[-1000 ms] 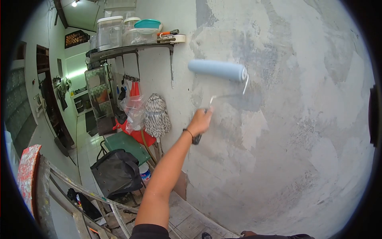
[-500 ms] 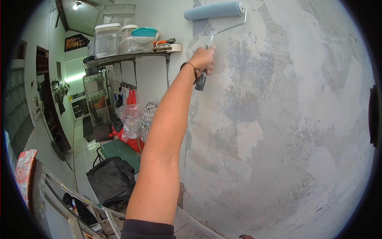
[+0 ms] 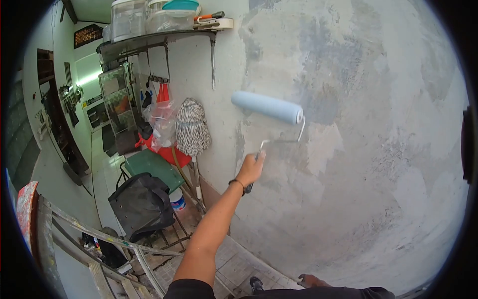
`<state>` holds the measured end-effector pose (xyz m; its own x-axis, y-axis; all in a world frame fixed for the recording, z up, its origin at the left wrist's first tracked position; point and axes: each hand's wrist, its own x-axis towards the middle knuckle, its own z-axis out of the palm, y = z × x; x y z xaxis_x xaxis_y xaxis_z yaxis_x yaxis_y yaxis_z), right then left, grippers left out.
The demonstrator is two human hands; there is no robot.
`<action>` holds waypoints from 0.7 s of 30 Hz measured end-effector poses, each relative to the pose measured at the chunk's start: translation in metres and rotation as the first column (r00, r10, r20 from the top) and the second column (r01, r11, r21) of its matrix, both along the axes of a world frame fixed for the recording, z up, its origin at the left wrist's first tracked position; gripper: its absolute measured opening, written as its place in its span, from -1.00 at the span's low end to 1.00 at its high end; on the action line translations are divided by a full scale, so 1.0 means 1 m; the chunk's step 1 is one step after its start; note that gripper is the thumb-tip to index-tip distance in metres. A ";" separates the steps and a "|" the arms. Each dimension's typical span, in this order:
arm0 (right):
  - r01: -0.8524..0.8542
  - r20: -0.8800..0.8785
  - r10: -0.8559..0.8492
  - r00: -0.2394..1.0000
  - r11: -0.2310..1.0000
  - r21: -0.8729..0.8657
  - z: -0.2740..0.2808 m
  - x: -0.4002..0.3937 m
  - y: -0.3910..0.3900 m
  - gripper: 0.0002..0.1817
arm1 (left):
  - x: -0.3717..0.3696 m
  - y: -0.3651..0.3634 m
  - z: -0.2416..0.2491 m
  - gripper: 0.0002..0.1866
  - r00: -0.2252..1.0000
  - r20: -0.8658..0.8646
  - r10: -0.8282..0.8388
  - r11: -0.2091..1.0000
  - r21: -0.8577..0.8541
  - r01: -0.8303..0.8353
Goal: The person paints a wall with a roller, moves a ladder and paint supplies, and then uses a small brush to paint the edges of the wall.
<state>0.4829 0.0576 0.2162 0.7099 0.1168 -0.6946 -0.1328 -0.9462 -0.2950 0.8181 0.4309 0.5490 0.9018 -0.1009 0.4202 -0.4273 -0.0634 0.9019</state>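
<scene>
The left hand [image 3: 250, 168] is up at arm's length, fingers wrapped tight around the dark handle of the paint roller [image 3: 267, 107], and the pale blue sleeve lies flat against the wall [image 3: 378, 149], tilted a touch so its right end sits lower than its left. The thin wire frame bends down from that right end and runs back to the grip. A dark band circles the wrist just below the hand. The wall here is patchy grey plaster, lighter and darker blotches all around the roller. Off to the left, a striped mop head [image 3: 193, 127] hangs against the wall beside a clear plastic bag [image 3: 162, 119], with something red behind them. Above them a dark metal shelf [image 3: 154, 39] carries clear plastic containers [image 3: 149, 15] and a teal lid. Lower down, a black bag [image 3: 140, 203] sits on a folding frame, touching a green surface [image 3: 152, 169] just behind it. A paint-spattered ladder [image 3: 74, 234] crosses the lower left corner. At the very bottom edge, the right hand [image 3: 311, 280] just peeks in, low and well apart from the roller; whether its fingers are spread or curled I cannot tell.
</scene>
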 end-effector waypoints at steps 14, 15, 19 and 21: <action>-0.077 0.053 0.075 0.996 0.997 0.025 -0.012 0.005 0.016 -0.38 | -0.014 0.049 0.068 -0.48 0.985 0.154 0.082 0.916 0.378 -0.136; -0.071 0.043 0.069 0.997 0.997 0.027 -0.013 0.005 0.017 -0.38 | -0.012 0.044 0.088 -0.48 0.986 0.139 0.093 0.911 0.388 -0.141; -0.008 0.076 0.000 0.997 0.995 0.099 -0.006 0.015 0.023 -0.41 | 0.004 0.023 0.089 -0.44 0.982 0.170 0.088 0.937 0.321 -0.140; 0.026 0.087 -0.038 0.995 0.991 0.130 -0.004 0.014 0.025 -0.41 | 0.001 0.012 0.060 -0.45 0.988 0.119 0.102 0.965 0.230 -0.127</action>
<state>0.4966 0.0825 0.2123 0.7732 0.1770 -0.6090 -0.1304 -0.8954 -0.4257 0.8195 0.4425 0.6092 0.8650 -0.1073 0.4901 -0.4965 -0.3234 0.8055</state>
